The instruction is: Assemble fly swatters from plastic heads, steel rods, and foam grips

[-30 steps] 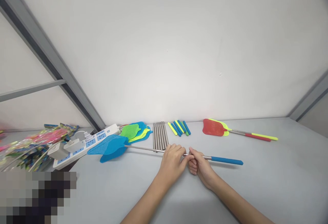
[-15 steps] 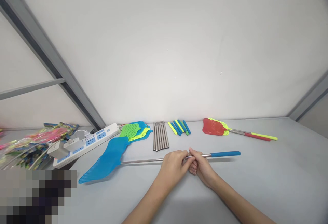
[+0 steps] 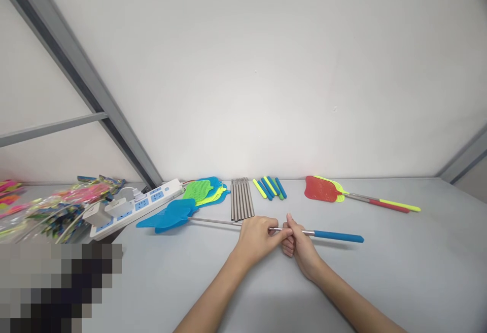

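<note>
A fly swatter (image 3: 338,236) with a blue grip, a thin metal rod and a blue head lies across both my hands. My left hand (image 3: 258,239) is closed around the rod near its middle. Close beside it, my right hand (image 3: 299,244) grips the rod just short of the blue grip, thumb raised along it. The swatter's head (image 3: 167,217) is at the left, seen nearly edge-on. Behind my left hand lies a row of metal rods (image 3: 240,201). Several blue, yellow and green grips (image 3: 270,188) lie to the right of the rods.
Loose swatter heads (image 3: 200,191) are piled behind the blue head. A white power strip (image 3: 135,211) with plugs stands at the left, near packaged items in plastic (image 3: 72,206). Two swatters, one red (image 3: 321,189) and one yellow, lie at the back right against the wall.
The swatter has turned about its rod, so its blue head now looks narrower and sits higher, while the grip end has dipped slightly. Both hands keep hold. The view has shifted slightly.
</note>
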The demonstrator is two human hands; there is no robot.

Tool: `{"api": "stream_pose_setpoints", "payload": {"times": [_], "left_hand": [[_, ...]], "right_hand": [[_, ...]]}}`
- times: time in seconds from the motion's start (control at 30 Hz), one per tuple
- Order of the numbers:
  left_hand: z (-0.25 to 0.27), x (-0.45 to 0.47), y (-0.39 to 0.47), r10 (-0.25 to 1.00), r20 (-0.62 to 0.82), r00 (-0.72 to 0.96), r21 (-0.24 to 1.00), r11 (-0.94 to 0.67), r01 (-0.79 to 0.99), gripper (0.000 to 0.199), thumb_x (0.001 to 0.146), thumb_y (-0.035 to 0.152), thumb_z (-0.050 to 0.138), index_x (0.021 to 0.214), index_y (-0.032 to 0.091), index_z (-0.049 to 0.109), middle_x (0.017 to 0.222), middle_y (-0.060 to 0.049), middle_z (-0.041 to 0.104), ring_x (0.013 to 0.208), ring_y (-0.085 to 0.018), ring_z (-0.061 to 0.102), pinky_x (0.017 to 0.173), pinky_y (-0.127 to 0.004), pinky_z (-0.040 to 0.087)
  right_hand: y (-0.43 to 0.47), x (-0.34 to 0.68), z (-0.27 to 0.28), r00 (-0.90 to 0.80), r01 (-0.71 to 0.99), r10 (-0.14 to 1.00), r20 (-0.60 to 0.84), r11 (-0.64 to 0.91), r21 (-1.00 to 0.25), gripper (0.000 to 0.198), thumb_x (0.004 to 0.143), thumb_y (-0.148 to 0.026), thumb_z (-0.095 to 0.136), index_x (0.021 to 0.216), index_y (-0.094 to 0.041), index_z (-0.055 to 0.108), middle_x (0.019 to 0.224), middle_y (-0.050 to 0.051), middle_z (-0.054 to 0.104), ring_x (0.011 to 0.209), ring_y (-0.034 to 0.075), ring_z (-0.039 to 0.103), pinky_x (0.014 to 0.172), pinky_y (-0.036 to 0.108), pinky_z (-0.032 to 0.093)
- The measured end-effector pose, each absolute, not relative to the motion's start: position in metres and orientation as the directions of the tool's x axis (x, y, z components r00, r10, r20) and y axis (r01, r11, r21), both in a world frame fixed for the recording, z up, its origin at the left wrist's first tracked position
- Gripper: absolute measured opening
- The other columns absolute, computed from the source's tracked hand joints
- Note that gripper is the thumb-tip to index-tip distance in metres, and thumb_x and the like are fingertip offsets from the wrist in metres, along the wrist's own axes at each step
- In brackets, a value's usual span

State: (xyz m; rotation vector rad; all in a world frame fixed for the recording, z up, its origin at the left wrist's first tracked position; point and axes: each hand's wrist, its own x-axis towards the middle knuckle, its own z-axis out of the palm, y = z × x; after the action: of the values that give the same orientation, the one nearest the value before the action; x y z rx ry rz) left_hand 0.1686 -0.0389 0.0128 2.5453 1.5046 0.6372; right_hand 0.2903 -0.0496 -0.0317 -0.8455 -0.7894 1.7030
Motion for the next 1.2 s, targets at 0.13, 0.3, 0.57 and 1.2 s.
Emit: {"api": "stream_pose_setpoints", "payload": {"times": [0.13, 0.3, 0.57, 1.2], "left_hand": [[0.01, 0.169, -0.038, 0.85, 0.331, 0.411, 0.283, -0.504, 0.816, 0.047, 0.074, 0.054, 0.037, 0.047, 0.016, 0.04, 0.045, 0.004, 0.047, 0.044, -0.007, 0.038, 0.044, -0.023, 0.012], [0.006, 0.167, -0.037, 0.843, 0.374, 0.386, 0.241, -0.49, 0.837, 0.05, 0.072, 0.058, 0.038, 0.044, 0.016, 0.037, 0.041, 0.004, 0.043, 0.04, -0.007, 0.034, 0.044, -0.023, 0.011], [-0.002, 0.159, -0.028, 0.707, 0.576, 0.41, 0.106, -0.562, 0.82, 0.051, 0.068, 0.058, 0.044, 0.04, 0.016, 0.035, 0.037, 0.003, 0.039, 0.039, -0.007, 0.033, 0.045, -0.023, 0.015], [0.001, 0.138, -0.019, 0.519, 0.662, 0.541, -0.097, -0.656, 0.748, 0.041, 0.071, 0.051, 0.045, 0.047, 0.017, 0.045, 0.043, 0.002, 0.044, 0.044, -0.009, 0.042, 0.047, -0.024, 0.023]], "right_hand": [[-0.049, 0.29, -0.033, -0.17, -0.503, 0.967, -0.191, -0.252, -0.827, 0.043, 0.073, -0.048, 0.045, 0.046, -0.019, 0.029, 0.035, -0.008, 0.024, 0.032, 0.004, 0.017, 0.035, 0.021, 0.014], [-0.049, 0.288, -0.03, -0.125, -0.489, 0.971, -0.203, -0.238, -0.839, 0.043, 0.072, -0.049, 0.047, 0.046, -0.019, 0.03, 0.035, -0.008, 0.023, 0.032, 0.004, 0.017, 0.034, 0.021, 0.013], [-0.053, 0.287, -0.018, -0.118, -0.414, 0.972, -0.201, -0.232, -0.88, 0.043, 0.071, -0.052, 0.045, 0.047, -0.018, 0.031, 0.037, -0.008, 0.023, 0.033, 0.004, 0.017, 0.035, 0.021, 0.011], [-0.056, 0.288, -0.011, -0.138, -0.428, 0.95, -0.28, -0.312, -0.848, 0.044, 0.07, -0.048, 0.049, 0.047, -0.019, 0.026, 0.042, -0.008, 0.019, 0.037, 0.004, 0.014, 0.035, 0.02, 0.013]]}}
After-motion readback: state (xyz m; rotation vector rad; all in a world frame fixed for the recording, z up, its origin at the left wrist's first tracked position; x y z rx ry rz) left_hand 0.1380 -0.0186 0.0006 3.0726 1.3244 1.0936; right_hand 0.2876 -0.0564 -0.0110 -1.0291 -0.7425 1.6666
